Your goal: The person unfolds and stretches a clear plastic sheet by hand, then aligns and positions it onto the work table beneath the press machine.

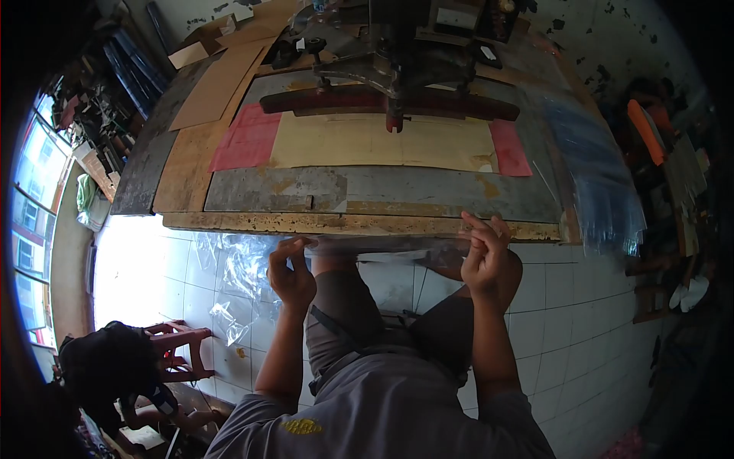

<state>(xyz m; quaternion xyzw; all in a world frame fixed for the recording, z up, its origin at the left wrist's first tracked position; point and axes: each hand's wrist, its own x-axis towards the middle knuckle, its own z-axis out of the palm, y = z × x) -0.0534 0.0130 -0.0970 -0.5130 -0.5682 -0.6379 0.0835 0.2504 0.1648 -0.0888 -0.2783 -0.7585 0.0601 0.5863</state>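
Observation:
A clear plastic sheet (pixel 386 246), thin and partly blurred, stretches between my hands just below the worktable's front edge. My left hand (pixel 292 274) pinches its left end between thumb and fingers. At the other end my right hand (pixel 485 256) is closed on the sheet, thumb against the fingers and the index finger raised near the table edge. Beyond my hands, a yellow sheet (pixel 382 141) with pink ends lies flat on the grey tabletop. A dark red press bar (pixel 336 101) hangs over its far side on a metal frame.
The wooden table edge (pixel 344 223) runs in front of me. Clear plastic sheets (pixel 600 176) hang over the table's right side. Cardboard (pixel 218 84) lies at the back left. Crumpled clear plastic (pixel 241 283) is on the tiled floor, near a red stool (pixel 183 348) and another person (pixel 111 375).

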